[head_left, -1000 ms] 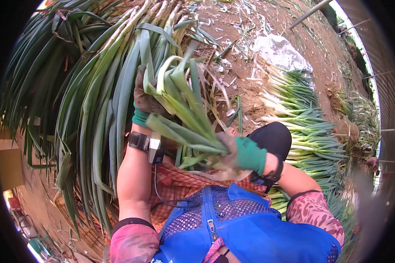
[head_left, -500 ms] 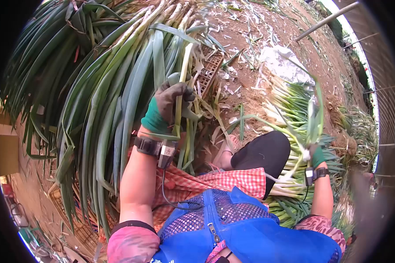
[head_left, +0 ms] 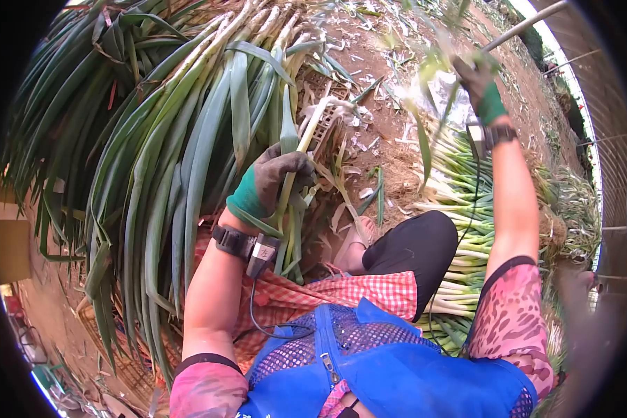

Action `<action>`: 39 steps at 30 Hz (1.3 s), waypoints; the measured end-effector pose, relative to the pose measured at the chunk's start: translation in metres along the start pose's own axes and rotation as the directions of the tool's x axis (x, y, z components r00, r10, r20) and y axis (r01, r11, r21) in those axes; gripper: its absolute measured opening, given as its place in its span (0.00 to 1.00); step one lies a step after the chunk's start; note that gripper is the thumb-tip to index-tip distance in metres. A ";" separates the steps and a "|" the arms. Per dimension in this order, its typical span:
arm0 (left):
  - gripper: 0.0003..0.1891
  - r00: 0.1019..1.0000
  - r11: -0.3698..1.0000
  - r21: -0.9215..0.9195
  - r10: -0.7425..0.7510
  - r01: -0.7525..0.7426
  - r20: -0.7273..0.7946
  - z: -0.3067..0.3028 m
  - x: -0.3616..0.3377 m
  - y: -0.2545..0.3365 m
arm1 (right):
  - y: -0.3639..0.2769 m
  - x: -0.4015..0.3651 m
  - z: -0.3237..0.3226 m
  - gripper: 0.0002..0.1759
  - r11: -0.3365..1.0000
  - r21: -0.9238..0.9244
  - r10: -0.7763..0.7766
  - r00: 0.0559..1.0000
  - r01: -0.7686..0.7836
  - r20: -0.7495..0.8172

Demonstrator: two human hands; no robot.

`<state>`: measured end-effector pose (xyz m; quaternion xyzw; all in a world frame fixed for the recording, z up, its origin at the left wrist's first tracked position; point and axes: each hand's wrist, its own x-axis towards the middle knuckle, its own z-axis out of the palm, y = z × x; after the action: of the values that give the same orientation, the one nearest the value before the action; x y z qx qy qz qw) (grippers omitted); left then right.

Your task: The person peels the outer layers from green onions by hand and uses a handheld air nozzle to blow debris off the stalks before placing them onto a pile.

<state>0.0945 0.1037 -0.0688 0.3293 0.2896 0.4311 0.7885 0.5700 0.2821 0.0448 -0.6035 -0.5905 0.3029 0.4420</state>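
Observation:
My left hand, in a brown and green glove, is closed round a green onion stalk whose pale end points up and right. Just left of it lies a big heap of long green onions. My right hand, gloved too, is raised at the upper right above a white plastic sheet. Blurred leaves hang in the air beside its fingers; whether it grips them is unclear. Below it, cleaned onions lie in a layered pile.
A brown plastic crate stands behind my left hand. Leaf scraps litter the dirt floor. My bent knee is between the heap and the pile. A metal pole crosses the upper right.
My right hand has moved up and away from the cleaned pile, and the leaves near it now look scattered and blurred. My left hand has stayed nearly in place with the stalk.

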 end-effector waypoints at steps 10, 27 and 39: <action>0.14 0.984 0.985 -0.008 -0.174 0.175 0.046 0.008 -0.014 0.014 | -0.020 -0.078 0.166 0.21 0.583 -0.555 -0.161 0.754 0.593 0.636; 0.18 0.988 0.893 0.430 0.079 -0.131 0.135 0.041 -0.008 -0.027 | -0.132 -0.161 0.171 0.09 0.128 -0.504 -0.309 0.518 0.854 0.798; 0.18 1.000 0.966 0.257 -0.018 0.016 0.004 0.049 -0.010 0.004 | -0.093 -0.081 0.121 0.17 0.530 -0.811 -0.149 0.969 0.248 0.199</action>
<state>0.1236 0.0834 -0.0336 0.4273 0.3434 0.3822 0.7439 0.4113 0.2156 0.0629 -0.6520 -0.7502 -0.0325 0.1051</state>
